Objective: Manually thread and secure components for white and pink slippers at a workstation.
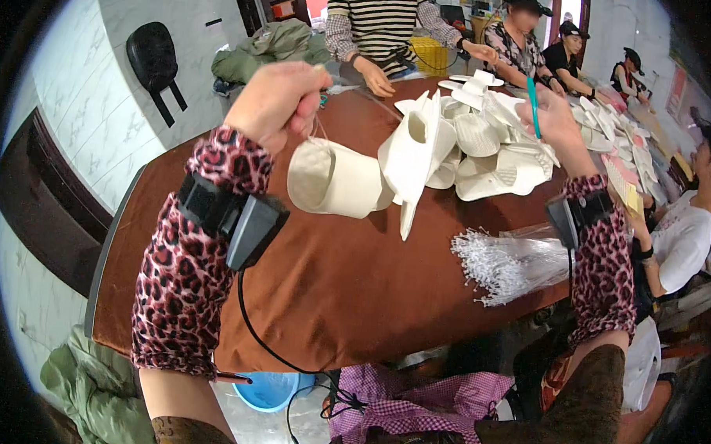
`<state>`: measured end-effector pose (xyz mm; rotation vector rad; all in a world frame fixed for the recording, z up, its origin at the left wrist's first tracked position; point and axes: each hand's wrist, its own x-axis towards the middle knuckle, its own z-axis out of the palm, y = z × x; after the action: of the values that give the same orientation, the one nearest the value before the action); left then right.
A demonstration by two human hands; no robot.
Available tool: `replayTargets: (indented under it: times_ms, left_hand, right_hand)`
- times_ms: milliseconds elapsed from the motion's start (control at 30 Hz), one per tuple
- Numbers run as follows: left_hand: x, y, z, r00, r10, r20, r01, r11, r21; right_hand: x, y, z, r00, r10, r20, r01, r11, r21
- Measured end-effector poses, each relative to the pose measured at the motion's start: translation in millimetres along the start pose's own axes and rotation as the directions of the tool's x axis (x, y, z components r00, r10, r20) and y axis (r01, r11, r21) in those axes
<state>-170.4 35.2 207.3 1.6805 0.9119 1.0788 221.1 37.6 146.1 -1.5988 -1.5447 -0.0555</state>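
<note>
My left hand (277, 102) is raised over the left side of the table, its fingers closed in a pinch. A thin pale strand runs down from them toward a cream slipper (345, 182) lying on its side. My right hand (553, 118) is raised at the right, closed around a slim teal tool (533, 107) whose kind I cannot make out. Between my hands, another cream slipper (413, 146) stands tilted on edge against a heap of slippers (502, 176). Near the right forearm lies a bunch of white plastic loop fasteners (491, 262), partly in clear plastic.
A brown cloth covers the table (321, 299). Across it stands a person in a striped shirt (374, 23); several others sit along the right side by more slippers (609, 129). A blue basin (267, 391) is on the floor below. A cable hangs from my left wrist device (257, 230).
</note>
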Motion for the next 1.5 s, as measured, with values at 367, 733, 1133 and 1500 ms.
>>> replayTargets:
  times_ms: [367, 733, 1133, 1500]
  left_hand:
    - [-7, -39, -7, 0.981, -0.190, 0.042, 0.193, 0.974, -0.116]
    - [-76, -31, 74, 0.992, -0.115, 0.061, 0.123, 0.980, -0.155]
    - [-177, -59, 130, 0.998, -0.056, 0.011, 0.058, 0.978, -0.200]
    - [-255, -108, 138, 0.917, -0.007, -0.398, -0.118, 0.950, -0.290]
  right_hand:
    - [-128, -126, 18, 0.811, -0.199, 0.551, -0.385, 0.527, 0.757]
    - [-200, -122, 46, 0.828, -0.132, 0.545, -0.437, 0.458, 0.774]
    - [-254, -107, 41, 0.850, -0.065, 0.522, -0.486, 0.287, 0.826]
    - [-305, -101, 42, 0.791, -0.159, 0.591, -0.507, 0.370, 0.778]
